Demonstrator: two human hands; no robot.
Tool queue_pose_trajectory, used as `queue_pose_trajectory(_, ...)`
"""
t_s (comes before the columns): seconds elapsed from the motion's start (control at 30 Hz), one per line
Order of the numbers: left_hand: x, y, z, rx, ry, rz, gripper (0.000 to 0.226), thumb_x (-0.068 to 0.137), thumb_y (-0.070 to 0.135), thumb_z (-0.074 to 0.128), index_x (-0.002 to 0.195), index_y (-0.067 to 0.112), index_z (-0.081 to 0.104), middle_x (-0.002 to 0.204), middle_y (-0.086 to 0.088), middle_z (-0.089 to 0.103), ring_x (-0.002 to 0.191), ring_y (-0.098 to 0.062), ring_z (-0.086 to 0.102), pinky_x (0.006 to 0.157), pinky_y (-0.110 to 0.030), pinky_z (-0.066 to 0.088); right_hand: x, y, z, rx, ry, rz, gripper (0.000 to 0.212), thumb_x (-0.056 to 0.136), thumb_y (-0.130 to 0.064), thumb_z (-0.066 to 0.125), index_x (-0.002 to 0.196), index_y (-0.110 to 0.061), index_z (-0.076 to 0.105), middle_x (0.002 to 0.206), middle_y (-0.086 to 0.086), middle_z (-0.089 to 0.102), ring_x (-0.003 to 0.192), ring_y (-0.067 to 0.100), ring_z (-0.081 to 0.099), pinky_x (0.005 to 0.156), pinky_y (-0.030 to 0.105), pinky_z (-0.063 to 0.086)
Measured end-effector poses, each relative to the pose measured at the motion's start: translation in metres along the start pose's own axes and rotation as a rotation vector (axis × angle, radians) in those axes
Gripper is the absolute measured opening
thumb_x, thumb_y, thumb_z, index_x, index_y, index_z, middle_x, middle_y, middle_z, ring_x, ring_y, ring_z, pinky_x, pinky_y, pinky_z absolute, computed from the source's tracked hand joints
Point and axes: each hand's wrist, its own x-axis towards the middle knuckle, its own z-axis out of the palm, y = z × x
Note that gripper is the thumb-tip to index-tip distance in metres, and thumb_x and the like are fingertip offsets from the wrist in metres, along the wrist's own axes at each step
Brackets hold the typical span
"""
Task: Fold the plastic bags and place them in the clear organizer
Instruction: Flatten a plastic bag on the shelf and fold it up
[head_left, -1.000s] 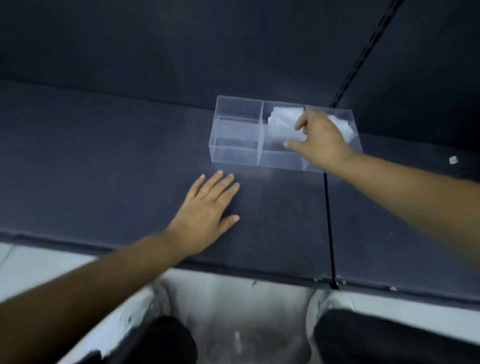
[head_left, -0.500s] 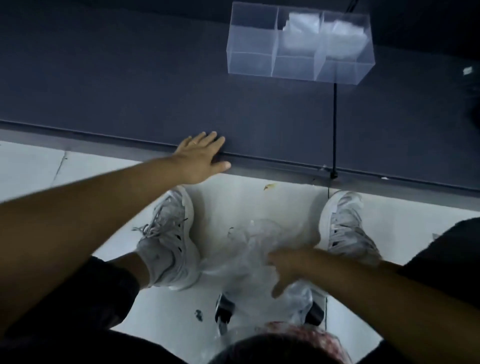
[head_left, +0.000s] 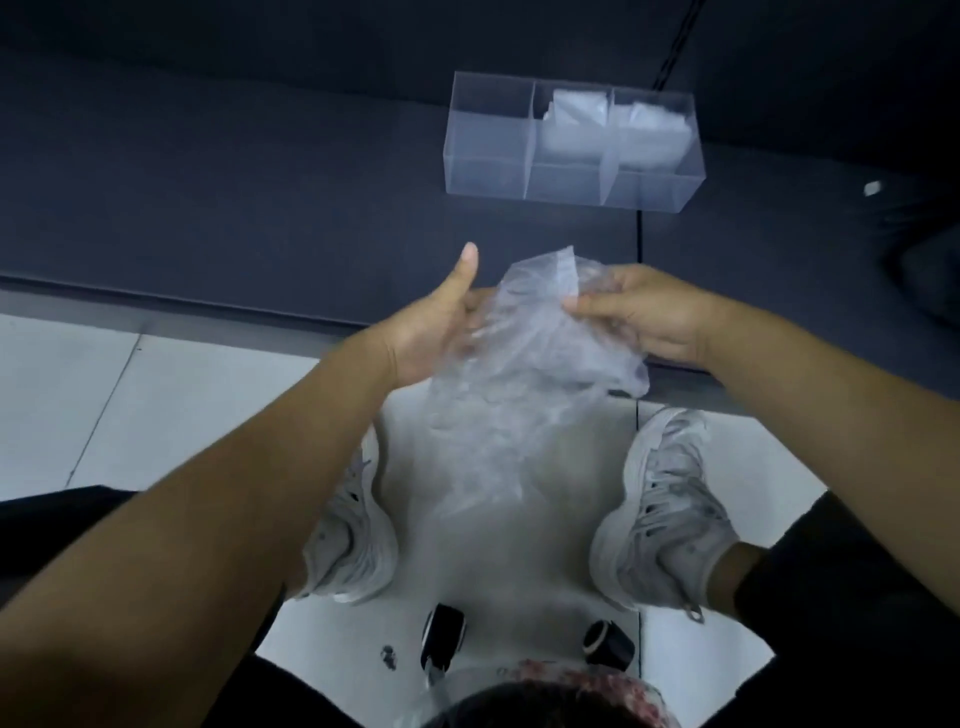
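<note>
Two hands are up in front of us at the near edge of the dark table, both on one crumpled plastic bag. Our right hand is pinching the bag's upper right part, with thumb and fingers closing on the film. Our left hand is touching the bag's left side, thumb sticking straight up clear of the film. Its fingers are lying behind the film, and we are not managing to tell if they are curling on it. The bag is hanging down from the hands over the table edge and the white floor, between our two grey shoes. The clear organizer is sitting farther back on the table, well apart from the bag. It is showing three compartments in a row. A folded bag is sitting in the middle one and a second folded bag in the right one. We are also seeing two black casters near the bottom and a small white scrap lying on the table at far right.
</note>
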Motion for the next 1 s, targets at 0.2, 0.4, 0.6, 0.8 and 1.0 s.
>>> queue_pose_trajectory(0.2, 0.007, 0.028, 0.018, 0.005, 0.218, 0.123, 0.019, 0.079, 0.033, 0.075, 0.092, 0.019, 0.075, 0.094, -0.006, 0.072, 0.083, -0.022, 0.067, 0.074, -0.035, 0.056, 0.007, -0.024, -0.028, 0.246, 0.343, 0.008, 0.028, 0.084, -0.038, 0.069, 0.094, -0.012, 0.071, 0.091, 0.007, 0.074, 0.08, 0.022, 0.07, 0.071, 0.031, 0.056)
queue_pose_trajectory(0.4, -0.001, 0.072, 0.008, -0.007, 0.528, 0.25, 0.016, 0.091, 0.026, 0.063, 0.08, 0.017, 0.07, 0.066, 0.004, 0.064, 0.065, -0.01, 0.06, 0.067, -0.022, 0.055, 0.001, -0.055, -0.057, 0.213, 0.576, -0.099, 0.031, 0.087, -0.044, 0.065, 0.071, -0.018, 0.064, 0.082, 0.002, 0.069, 0.077, 0.019, 0.065, 0.075, 0.033, 0.056)
queue_pose_trajectory(0.6, -0.016, 0.123, 0.032, 0.041, 0.426, 0.317, 0.035, 0.099, 0.031, 0.05, 0.067, 0.017, 0.053, 0.064, 0.0, 0.05, 0.06, -0.013, 0.051, 0.078, -0.031, 0.049, -0.026, -0.093, -0.06, 0.035, 0.337, -0.267, 0.044, 0.076, -0.069, 0.057, 0.076, -0.03, 0.077, 0.087, -0.005, 0.076, 0.08, 0.011, 0.072, 0.061, 0.021, 0.055)
queue_pose_trajectory(0.8, -0.04, 0.157, 0.067, -0.077, 0.543, 0.397, 0.037, 0.103, 0.03, 0.042, 0.069, 0.014, 0.043, 0.061, -0.002, 0.039, 0.052, -0.014, 0.036, 0.055, -0.025, 0.038, -0.058, -0.113, -0.048, -0.224, 0.015, -0.19, 0.061, 0.064, -0.076, 0.061, 0.076, -0.017, 0.068, 0.068, -0.006, 0.064, 0.058, 0.007, 0.058, 0.06, 0.018, 0.047)
queue_pose_trajectory(1.0, -0.077, 0.148, 0.129, 0.78, 0.489, 0.697, 0.033, 0.101, 0.028, 0.041, 0.072, 0.015, 0.049, 0.067, 0.006, 0.054, 0.07, -0.01, 0.055, 0.07, -0.03, 0.043, -0.071, -0.101, -0.032, 0.391, -0.306, 0.353, 0.089, 0.078, -0.084, 0.034, 0.13, -0.015, 0.058, 0.132, 0.016, 0.058, 0.12, 0.039, 0.055, 0.097, 0.056, 0.044)
